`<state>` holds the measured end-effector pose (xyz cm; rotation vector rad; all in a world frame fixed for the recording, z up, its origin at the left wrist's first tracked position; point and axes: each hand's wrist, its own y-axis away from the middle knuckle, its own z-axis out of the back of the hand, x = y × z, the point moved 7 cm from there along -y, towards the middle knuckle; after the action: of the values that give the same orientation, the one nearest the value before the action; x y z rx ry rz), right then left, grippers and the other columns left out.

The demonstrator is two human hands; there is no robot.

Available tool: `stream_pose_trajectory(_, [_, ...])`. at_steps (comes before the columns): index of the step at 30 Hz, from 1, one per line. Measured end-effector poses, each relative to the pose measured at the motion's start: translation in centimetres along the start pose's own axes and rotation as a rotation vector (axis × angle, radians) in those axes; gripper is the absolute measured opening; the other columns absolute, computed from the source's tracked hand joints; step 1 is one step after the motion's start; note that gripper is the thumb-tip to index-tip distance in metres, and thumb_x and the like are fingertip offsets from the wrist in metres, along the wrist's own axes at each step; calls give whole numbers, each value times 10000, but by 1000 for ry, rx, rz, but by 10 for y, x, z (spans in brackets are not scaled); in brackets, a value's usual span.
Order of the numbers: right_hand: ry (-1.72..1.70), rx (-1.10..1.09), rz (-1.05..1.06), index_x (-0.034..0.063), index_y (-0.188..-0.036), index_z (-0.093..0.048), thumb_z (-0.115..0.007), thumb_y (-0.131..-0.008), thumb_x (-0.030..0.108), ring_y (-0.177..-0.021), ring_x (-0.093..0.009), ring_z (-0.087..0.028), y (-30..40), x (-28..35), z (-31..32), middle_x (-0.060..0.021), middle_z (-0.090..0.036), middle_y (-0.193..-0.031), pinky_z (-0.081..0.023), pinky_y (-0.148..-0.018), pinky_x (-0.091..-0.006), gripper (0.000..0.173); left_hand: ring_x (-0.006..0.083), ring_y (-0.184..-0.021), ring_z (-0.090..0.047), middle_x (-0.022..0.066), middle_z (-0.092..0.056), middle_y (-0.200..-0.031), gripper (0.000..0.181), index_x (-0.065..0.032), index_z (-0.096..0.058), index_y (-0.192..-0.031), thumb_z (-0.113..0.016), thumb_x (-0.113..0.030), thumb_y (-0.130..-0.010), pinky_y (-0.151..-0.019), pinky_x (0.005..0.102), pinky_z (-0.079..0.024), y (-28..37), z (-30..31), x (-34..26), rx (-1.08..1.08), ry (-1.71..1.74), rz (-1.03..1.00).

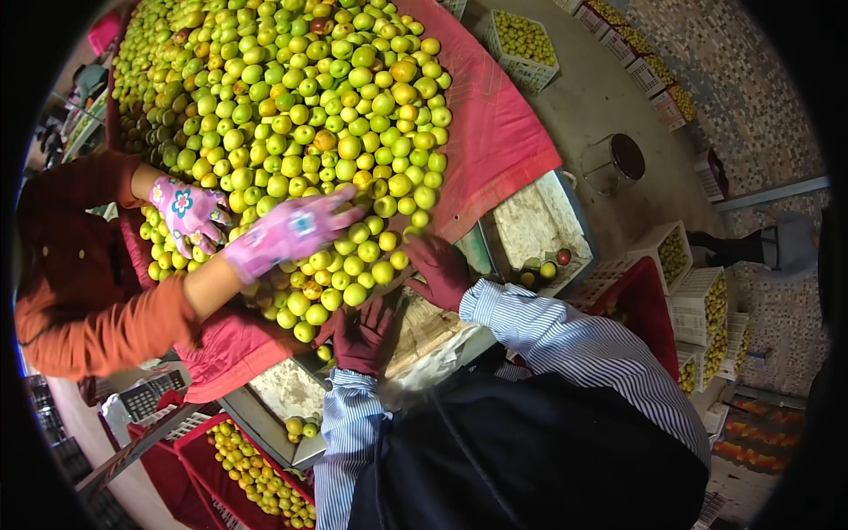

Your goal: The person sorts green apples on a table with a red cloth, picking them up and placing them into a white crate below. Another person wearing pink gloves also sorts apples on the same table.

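Note:
A large heap of green and yellow jujube-like fruits [311,152] lies on a red cloth [493,139] spread over a sorting table. My left hand [363,336], in a maroon glove, rests at the heap's near edge with fingers apart, beside a few fruits; whether it holds one cannot be told. My right hand [440,270], gloved alike, reaches to the heap's right front corner; its fingertips are blurred near the fruits. A worn wooden board [424,324] shows between the hands. At the left, a co-worker's two hands in pink flowered gloves are over the heap.
Trays hold a few fruits, one at right [540,225] and one at lower left [285,391]. A red-lined bin [192,464] with fruits stands lower left. Full white crates [695,301] and a round stool [626,157] stand at right. Another person is at far right.

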<state>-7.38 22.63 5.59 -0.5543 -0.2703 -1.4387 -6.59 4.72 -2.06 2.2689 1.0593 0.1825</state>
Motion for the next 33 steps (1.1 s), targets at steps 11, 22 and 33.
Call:
stream_pose_trajectory(11, [332,-76,-183,104,-1199,-462,-571,-758,202,-1239,-286,-322,-87,-52,6,-80,-371,-1331,-312,-973,-468,465,277,-1188,-433,119,-478,-1227,476,-117,-435,-1255,-488,-416,-889,-946,489,-391,-11,24,-2,64,-51,5])
stream_pose_trajectory(22, [308,-9,-21,90,-1096,-563,-634,-720,247,-1100,-290,-431,-73,-14,11,-101,-519,-1090,-364,-917,-446,415,286,-1204,-418,120,-446,-1268,468,-141,-437,-1257,-477,-428,-890,-974,485,-366,-14,26,0,11,-15,-8])
stream_pose_trajectory(33, [146,-355,-155,14,-1246,-375,-644,-730,137,-1163,-417,-339,-106,-68,23,-214,-375,-1243,-279,-990,-522,594,322,-1212,-404,145,-418,-1287,434,-162,-437,-1252,-476,-410,-898,-973,493,-371,1,24,-7,64,58,-53])
